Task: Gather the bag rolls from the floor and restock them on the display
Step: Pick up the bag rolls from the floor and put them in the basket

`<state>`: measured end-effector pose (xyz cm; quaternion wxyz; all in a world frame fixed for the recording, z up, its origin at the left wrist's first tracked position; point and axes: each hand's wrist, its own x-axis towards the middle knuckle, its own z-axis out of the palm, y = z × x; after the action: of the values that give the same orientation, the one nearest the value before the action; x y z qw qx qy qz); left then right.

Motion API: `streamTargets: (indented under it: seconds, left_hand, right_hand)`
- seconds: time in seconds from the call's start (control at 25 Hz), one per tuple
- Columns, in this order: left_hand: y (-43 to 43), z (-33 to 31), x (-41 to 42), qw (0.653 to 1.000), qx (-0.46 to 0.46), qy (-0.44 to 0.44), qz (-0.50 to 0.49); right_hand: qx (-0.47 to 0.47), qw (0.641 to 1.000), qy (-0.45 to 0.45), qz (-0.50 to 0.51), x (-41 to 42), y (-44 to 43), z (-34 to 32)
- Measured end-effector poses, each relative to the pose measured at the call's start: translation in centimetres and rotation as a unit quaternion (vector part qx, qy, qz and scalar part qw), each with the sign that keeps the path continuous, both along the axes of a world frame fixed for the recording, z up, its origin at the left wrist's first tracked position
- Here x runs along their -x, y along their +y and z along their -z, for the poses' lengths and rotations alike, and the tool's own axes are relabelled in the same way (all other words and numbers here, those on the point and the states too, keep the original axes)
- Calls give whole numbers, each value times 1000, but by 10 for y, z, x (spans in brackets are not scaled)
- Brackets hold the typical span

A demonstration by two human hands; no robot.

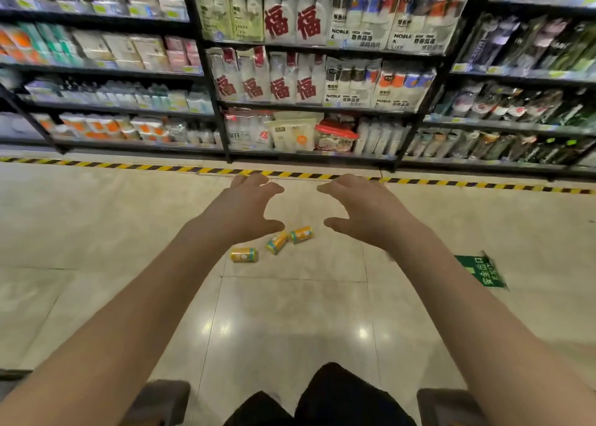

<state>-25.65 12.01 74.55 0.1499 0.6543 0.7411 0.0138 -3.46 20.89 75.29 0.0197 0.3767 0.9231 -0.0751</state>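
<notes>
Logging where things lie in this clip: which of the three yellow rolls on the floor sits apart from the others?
The leftmost roll: it lies alone, while the middle roll and the right roll sit close together, almost touching.

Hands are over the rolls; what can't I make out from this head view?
Head view: print on the three bag rolls, too small and blurred.
Top end of the middle roll, partly covered by the left hand thumb.
The floor under both forearms, hidden by them; more rolls there cannot be ruled out.
Goods on the side shelves, blurred; the rolls' display spot cannot be told.
</notes>
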Motion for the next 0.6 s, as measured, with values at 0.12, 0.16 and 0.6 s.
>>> streamTargets:
  seconds: [0.12, 0.16, 0.6]
  left_hand:
    - [60, 26, 23, 1000, 21, -9, -1]
    - [82, 35, 31, 1000, 25, -10, -6]
    - [283, 171, 111, 993, 61, -60, -82]
  right_hand:
    - [12, 1000, -14, -21, 24, 66, 32]
    - [12, 999, -20, -26, 29, 91, 43]
    - [48, 997, -17, -66, 70, 356, 180]
